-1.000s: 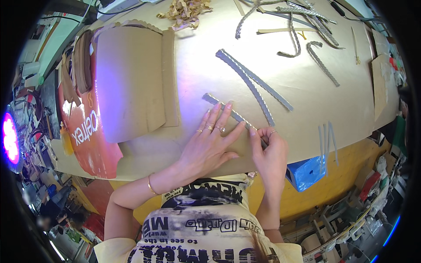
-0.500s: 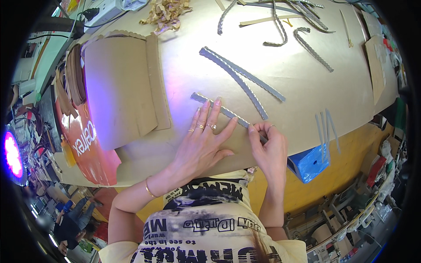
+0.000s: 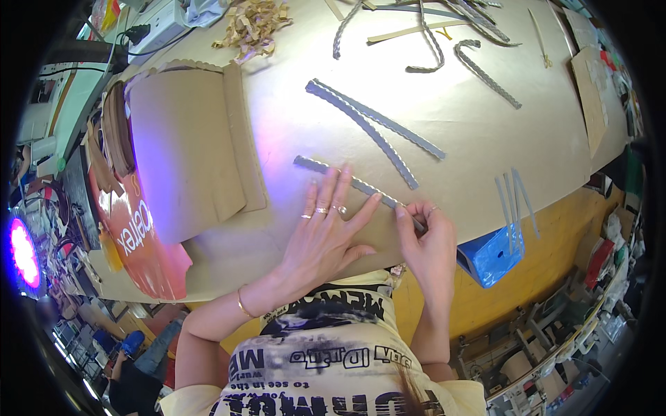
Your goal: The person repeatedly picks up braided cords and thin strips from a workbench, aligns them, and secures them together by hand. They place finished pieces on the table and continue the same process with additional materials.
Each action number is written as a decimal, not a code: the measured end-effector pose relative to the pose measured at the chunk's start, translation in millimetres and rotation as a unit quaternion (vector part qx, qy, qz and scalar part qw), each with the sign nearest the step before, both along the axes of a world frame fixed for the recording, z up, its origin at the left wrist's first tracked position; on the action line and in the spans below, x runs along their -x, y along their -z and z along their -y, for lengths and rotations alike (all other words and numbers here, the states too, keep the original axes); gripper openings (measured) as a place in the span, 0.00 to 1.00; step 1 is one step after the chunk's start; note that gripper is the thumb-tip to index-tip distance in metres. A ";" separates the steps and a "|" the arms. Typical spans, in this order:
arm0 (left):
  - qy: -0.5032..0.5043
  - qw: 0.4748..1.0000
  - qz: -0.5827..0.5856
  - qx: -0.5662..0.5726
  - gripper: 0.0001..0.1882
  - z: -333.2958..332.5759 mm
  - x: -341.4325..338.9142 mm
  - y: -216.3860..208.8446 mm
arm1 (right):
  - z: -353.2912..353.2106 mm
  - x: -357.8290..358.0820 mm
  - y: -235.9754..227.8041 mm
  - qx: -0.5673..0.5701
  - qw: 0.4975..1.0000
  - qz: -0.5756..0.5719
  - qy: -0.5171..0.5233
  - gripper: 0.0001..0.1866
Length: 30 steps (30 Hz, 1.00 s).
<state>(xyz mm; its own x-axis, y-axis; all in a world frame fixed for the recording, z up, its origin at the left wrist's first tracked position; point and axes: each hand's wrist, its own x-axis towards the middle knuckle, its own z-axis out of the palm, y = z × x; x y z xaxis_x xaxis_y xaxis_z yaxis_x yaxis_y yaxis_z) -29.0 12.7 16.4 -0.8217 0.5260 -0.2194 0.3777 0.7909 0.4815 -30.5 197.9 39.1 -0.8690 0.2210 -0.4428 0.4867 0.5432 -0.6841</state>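
Note:
A narrow grey strip with a pale wavy braided edge (image 3: 371,188) lies slanting across the tabletop in front of me. My left hand (image 3: 322,222) rests flat with fingers spread, its fingertips pressing along the strip. The strip's near right end is in my right hand (image 3: 427,232), pinched between thumb and bent fingers; that hand hides part of this end. Just beyond lies a pair of similar grey braided-edge strips (image 3: 374,128), touching at their far left ends and spreading apart toward the right.
A large brown sheet piece (image 3: 184,149) lies at the left beside a red printed sheet (image 3: 156,260). Tan scraps (image 3: 253,28) are heaped at the back. Braided cords (image 3: 489,76) lie far right. Thin grey strips (image 3: 517,201) cross the right table edge over a blue box (image 3: 492,256).
The view has shifted slightly. Both hands keep nearly the same hold on the strip. In the background at lower left, a person has moved.

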 end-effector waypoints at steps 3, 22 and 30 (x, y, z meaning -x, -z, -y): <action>0.031 0.997 0.057 -0.030 0.45 -0.2 0.8 1.8 | -5.6 -7.0 0.5 0.025 0.999 -0.008 0.028 0.09; 0.043 0.998 0.038 -0.005 0.45 -11.8 -0.4 -2.4 | -5.4 -5.3 3.0 -0.002 1.000 0.000 0.031 0.08; 0.043 0.999 0.008 0.020 0.45 -19.2 -1.2 -3.1 | -15.8 -23.1 0.7 0.036 0.996 -0.051 0.069 0.08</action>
<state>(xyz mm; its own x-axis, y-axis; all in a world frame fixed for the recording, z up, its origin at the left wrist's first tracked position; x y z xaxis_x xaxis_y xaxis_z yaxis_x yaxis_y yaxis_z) -27.8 31.9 19.5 -0.7706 0.5849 -0.2533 0.4375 0.7743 0.4572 -7.4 213.6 38.4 -0.8737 0.3127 -0.3727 0.4795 0.4237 -0.7685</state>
